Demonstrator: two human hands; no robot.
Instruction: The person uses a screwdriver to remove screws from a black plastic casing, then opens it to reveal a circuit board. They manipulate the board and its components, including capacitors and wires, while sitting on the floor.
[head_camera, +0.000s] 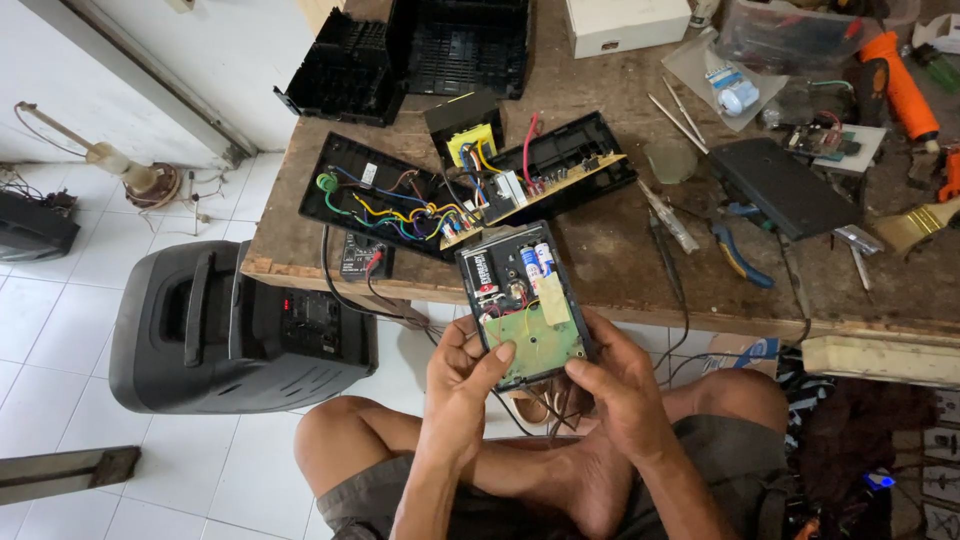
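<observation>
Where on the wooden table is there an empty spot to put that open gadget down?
Bare wood on the workbench lies between the opened black case with coloured wires and the screwdrivers, just past the opened device both hands hold. A smaller patch sits below the white box. The right end, around the orange tool and paintbrush, is crowded.

black crates (420, 50) cut off at top, device's (520, 305) lower edge hidden by fingers (590, 372)

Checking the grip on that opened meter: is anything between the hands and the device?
Nothing visible. The left hand and right hand hold the opened device directly, thumbs resting on its green circuit board. Wires hang beneath it, not between the fingers and the case.
</observation>
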